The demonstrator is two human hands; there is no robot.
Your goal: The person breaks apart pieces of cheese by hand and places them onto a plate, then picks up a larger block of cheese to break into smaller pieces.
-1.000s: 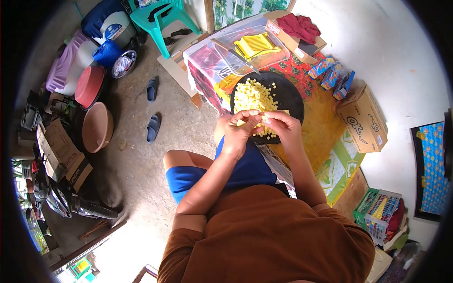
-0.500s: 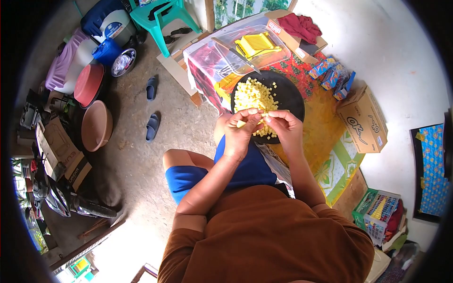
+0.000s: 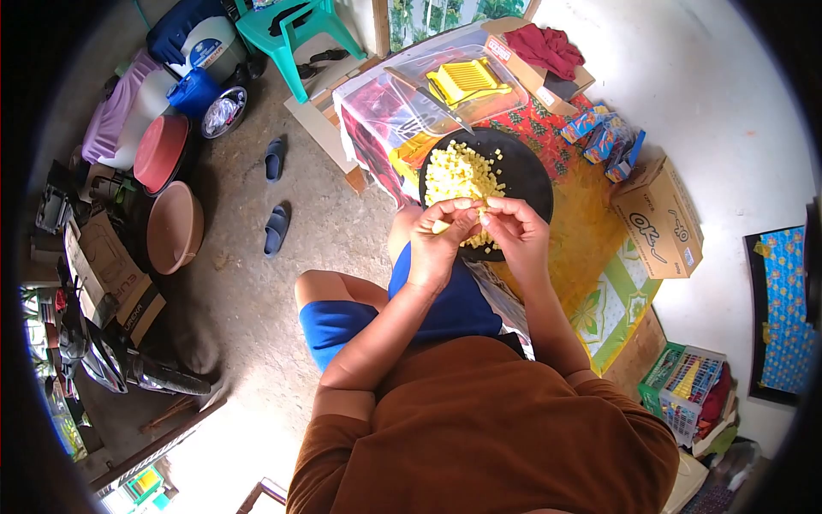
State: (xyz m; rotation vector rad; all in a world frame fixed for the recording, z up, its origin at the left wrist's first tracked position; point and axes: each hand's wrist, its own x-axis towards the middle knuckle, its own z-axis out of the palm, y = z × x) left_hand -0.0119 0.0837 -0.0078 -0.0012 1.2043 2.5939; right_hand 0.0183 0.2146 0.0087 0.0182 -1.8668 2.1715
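My left hand [image 3: 441, 240] is closed around a pale yellow piece [image 3: 440, 227], part of which shows between the fingers. Fingertips of my right hand [image 3: 516, 230] are pinched close beside the left ones, and whatever they grip is too small to make out. Both hands are over the near edge of a round black tray [image 3: 527, 176]. A heap of small pale yellow cubes [image 3: 462, 174] lies on the tray, with a few loose cubes around it.
Beyond the tray, a knife [image 3: 432, 101] lies across a clear plastic lid beside a yellow slotted rack [image 3: 467, 81]. A cardboard box [image 3: 659, 221] stands at the right. Slippers [image 3: 276, 230], basins [image 3: 175, 228] and a green chair [image 3: 295, 41] are on the left.
The fingertips of both hands have shifted slightly against each other. The tray, the heap and the surroundings look the same.
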